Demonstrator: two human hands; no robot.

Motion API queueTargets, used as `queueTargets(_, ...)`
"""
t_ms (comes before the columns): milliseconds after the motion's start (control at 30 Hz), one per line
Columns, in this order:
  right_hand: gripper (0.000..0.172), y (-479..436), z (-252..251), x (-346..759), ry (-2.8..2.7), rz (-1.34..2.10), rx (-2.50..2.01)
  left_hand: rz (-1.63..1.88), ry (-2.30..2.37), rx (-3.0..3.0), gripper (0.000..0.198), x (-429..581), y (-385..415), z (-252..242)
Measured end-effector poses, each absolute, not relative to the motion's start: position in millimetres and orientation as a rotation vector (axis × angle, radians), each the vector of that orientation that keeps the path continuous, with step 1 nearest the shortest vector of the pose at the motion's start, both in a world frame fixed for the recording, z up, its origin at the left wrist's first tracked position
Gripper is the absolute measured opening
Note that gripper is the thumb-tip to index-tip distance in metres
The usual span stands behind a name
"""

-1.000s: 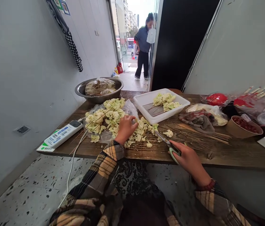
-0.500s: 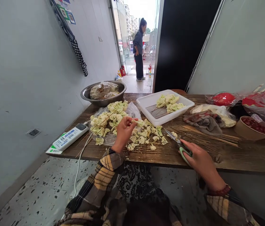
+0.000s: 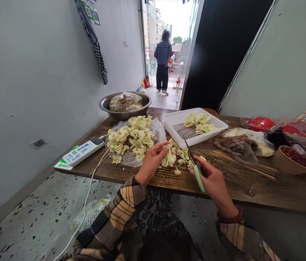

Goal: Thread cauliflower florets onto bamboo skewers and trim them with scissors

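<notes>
A piece of cauliflower [image 3: 169, 158] is pinched in the fingertips of my left hand [image 3: 153, 162], over the loose florets at the table's front. My right hand [image 3: 213, 181] grips green-handled scissors [image 3: 199, 178], whose blades point up and to the left, apart from the held piece. Skewered cauliflower [image 3: 139, 139] lies heaped on a plastic bag left of my left hand. More skewered cauliflower [image 3: 200, 119] rests in the white tray [image 3: 177, 137] behind the scissors.
A metal bowl [image 3: 124, 115] with bagged food stands at the back left, a power strip [image 3: 83, 150] at the left. Bare skewers [image 3: 250, 165], a cloth [image 3: 237, 148] and a tub of red food [image 3: 291, 163] lie right. A person [image 3: 162, 61] stands in the doorway.
The view has shifted slightly. My right hand has moved left with the scissors, which now point more upward. My left hand has moved right. The person in the doorway has turned away.
</notes>
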State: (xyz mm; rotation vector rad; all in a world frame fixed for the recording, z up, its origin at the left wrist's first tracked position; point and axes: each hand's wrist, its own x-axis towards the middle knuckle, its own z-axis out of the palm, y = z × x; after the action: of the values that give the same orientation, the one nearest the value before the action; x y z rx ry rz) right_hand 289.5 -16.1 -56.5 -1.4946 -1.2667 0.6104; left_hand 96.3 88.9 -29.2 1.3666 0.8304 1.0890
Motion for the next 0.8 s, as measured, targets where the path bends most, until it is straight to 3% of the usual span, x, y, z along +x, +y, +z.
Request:
queueTargets(267,0.052,26.7,-35.6,255.5,-1.124,0.814,-1.17,0.919,0.822,1.813,0.031,99.2,65.9,-17.5)
queueTargets(533,0.054,22.7,-35.0,248.9,-0.823,0.993,-1.074,0.862,0.762,1.613,0.037,92.6,59.2,-23.1)
queueTargets(800,0.043,18.0,-35.0,243.4,-0.593,1.043,-0.976,0.977,0.746,1.58,0.036,95.2,51.5,-33.2)
